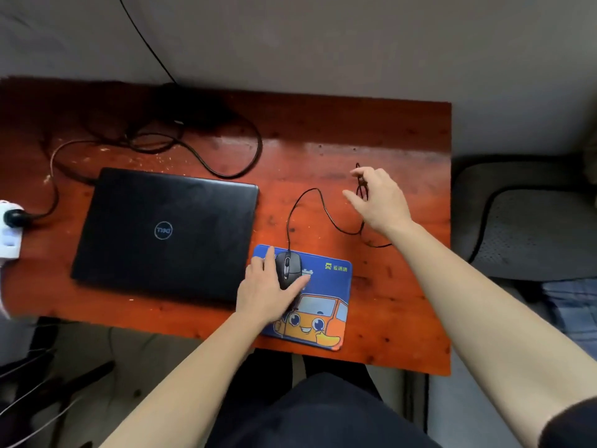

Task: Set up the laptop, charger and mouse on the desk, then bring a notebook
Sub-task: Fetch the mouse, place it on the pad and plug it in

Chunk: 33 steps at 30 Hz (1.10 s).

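A closed black laptop lies on the left half of the red wooden desk. To its right, a black wired mouse sits on a blue mouse pad printed with an orange cartoon car. My left hand rests on the mouse's rear, fingers straddling it. The mouse cable loops back and to the right. My right hand holds up a bunched part of that cable above the desk. The black charger cable curls behind the laptop.
A white power strip with a black plug in it hangs over the desk's left edge. A dark cushioned chair stands right of the desk. A thin black wire runs up the grey wall. My dark-clothed lap is below the front edge.
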Each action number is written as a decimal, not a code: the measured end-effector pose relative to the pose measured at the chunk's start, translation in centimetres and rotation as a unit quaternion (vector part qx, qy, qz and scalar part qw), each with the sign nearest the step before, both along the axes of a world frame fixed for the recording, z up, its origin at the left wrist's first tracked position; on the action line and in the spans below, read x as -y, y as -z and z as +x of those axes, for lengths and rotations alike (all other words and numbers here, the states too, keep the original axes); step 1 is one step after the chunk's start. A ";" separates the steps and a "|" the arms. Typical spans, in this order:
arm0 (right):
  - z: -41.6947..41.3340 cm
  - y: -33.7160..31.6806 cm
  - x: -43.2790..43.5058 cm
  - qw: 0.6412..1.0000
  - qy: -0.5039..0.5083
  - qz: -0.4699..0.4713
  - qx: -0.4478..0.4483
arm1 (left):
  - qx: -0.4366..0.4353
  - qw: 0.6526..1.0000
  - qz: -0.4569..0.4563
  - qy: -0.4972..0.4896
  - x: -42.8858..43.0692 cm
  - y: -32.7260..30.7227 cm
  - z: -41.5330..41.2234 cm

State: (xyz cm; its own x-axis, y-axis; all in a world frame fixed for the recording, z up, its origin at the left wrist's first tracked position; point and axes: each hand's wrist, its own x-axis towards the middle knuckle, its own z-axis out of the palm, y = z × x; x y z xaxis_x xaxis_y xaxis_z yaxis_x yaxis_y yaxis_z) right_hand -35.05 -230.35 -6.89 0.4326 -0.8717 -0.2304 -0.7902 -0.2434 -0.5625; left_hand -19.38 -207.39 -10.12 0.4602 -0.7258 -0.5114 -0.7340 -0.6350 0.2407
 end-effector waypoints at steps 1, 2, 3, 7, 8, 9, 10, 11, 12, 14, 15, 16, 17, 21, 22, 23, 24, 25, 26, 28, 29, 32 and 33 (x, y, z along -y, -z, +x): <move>0.1 0.5 -0.4 0.998 -0.037 0.043 -0.015 | 0.016 1.000 -0.011 -0.004 0.0 -0.1 0.1; 0.0 1.0 -0.9 0.994 -0.068 0.083 -0.034 | 0.024 1.000 -0.016 -0.007 0.1 -0.2 0.2; -0.1 1.5 -1.5 0.988 -0.092 0.114 -0.049 | 0.022 1.000 -0.015 -0.012 0.2 -0.2 0.3; -1.0 3.1 -3.7 0.982 -0.099 0.157 -0.033 | 0.015 1.000 0.017 -0.018 0.7 -0.3 -0.2; -1.3 3.3 -4.0 0.982 -0.078 0.171 -0.018 | 0.016 1.000 0.021 -0.013 0.9 -0.3 -0.5; -1.5 3.6 -4.1 0.981 -0.052 0.188 -0.002 | 0.011 1.000 0.024 -0.007 1.0 -0.3 -0.8; -1.8 3.7 -4.0 0.979 -0.023 0.202 0.008 | 0.001 1.000 0.027 0.000 1.1 -0.3 -1.2; -2.0 3.9 -3.9 0.978 0.007 0.206 0.017 | -0.010 0.999 0.030 0.004 1.1 -0.3 -1.6; -2.2 3.9 -3.7 0.980 0.038 0.196 0.022 | -0.019 0.999 0.033 0.005 1.1 -0.4 -1.8; -2.5 3.4 -3.0 0.983 0.099 0.155 0.010 | -0.032 0.999 0.027 -0.001 1.4 -0.7 -1.7; -2.3 2.9 -2.5 0.983 0.122 0.134 0.005 | -0.040 0.999 0.022 -0.007 1.5 -0.7 -1.4; -2.1 2.1 -2.0 0.984 0.137 0.113 0.014 | -0.048 0.999 0.015 -0.012 1.6 -0.9 -1.0; -1.6 1.2 -1.5 0.986 0.141 0.088 0.032 | -0.060 0.998 0.010 -0.018 1.7 -1.1 -0.6; 1.9 -4.1 -0.5 0.983 0.066 -0.082 0.150 | -0.114 0.992 -0.006 -0.046 1.9 -1.4 2.2; 2.7 -5.1 -0.7 0.974 0.044 -0.110 0.194 | -0.124 0.990 -0.009 -0.065 1.9 -1.3 3.0; 3.6 -6.0 -0.9 0.964 0.025 -0.129 0.233 | -0.130 0.987 -0.016 -0.090 2.1 -1.3 4.1; 4.2 -6.5 -1.4 0.958 0.007 -0.132 0.256 | -0.139 0.982 -0.025 -0.125 2.3 -1.4 5.0; 4.6 -6.5 -1.8 0.958 -0.011 -0.123 0.260 | -0.149 0.975 -0.036 -0.161 2.6 -1.5 5.8; 4.8 -6.1 -2.3 0.964 -0.033 -0.102 0.242 | -0.157 0.968 -0.048 -0.191 2.9 -1.5 6.6; 5.0 -4.3 -3.3 0.986 -0.072 -0.034 0.145 | -0.171 0.958 -0.071 -0.221 3.6 -1.8 8.3; 4.6 -3.2 -3.8 0.992 -0.092 0.005 0.088 | -0.179 0.953 -0.081 -0.233 3.8 -1.9 8.7; 4.2 -0.6 -5.6 0.994 -0.082 0.069 -0.003 | -0.174 0.956 -0.083 -0.220 4.2 -2.4 10.8; 4.1 -0.1 -6.2 0.995 -0.058 0.077 -0.002 | -0.167 0.960 -0.080 -0.209 4.3 -2.3 11.5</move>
State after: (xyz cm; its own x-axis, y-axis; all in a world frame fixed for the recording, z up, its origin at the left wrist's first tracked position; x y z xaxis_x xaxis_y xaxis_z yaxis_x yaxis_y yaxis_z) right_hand -30.91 -224.11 -6.78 0.5269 -0.7700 -0.3597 -0.7643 -0.2442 -0.5969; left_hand -7.89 -211.65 -7.85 0.5577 -0.5954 -0.5783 -0.2880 -0.7922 0.5380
